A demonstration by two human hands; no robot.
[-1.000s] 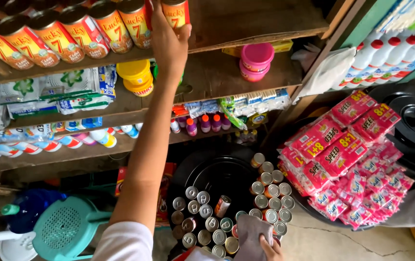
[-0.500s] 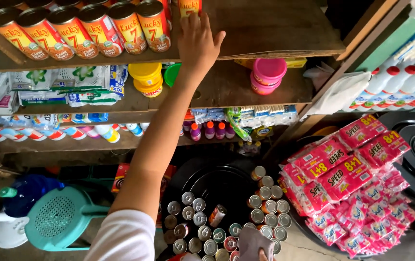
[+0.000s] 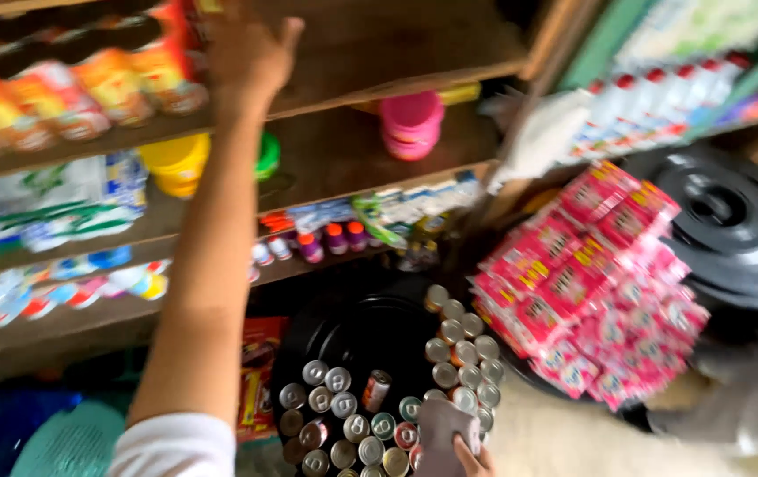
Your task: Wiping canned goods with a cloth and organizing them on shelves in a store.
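— What are your hands doing up there?

— My left hand (image 3: 251, 53) is reaching to twelve o'clock, fingers spread wide and holding nothing, palm resting against the last of the cans (image 3: 162, 75) on the top shelf (image 3: 397, 53). I'm judging this as the stocking step: lining cans up in their row.

— And the other hand?

— My right hand (image 3: 472, 459) is sitting down at six o'clock, pinching a pale grey thing (image 3: 441, 433); it's too blurred for me to say what it is.

— Where's the rest of the stock?

— More cans are standing in a black tub (image 3: 352, 336) at six o'clock, silver tops up. A next can, I think, is calling for a firm wrap round a smooth metal cylinder and a long lift.

— Anything else around?

— Red-and-orange paper labels on the shelved cans, rough brown wood under them. Crinkly pink sachets (image 3: 591, 283) are hanging at three o'clock, and a pink plastic pot (image 3: 410, 124) is sitting at one o'clock.
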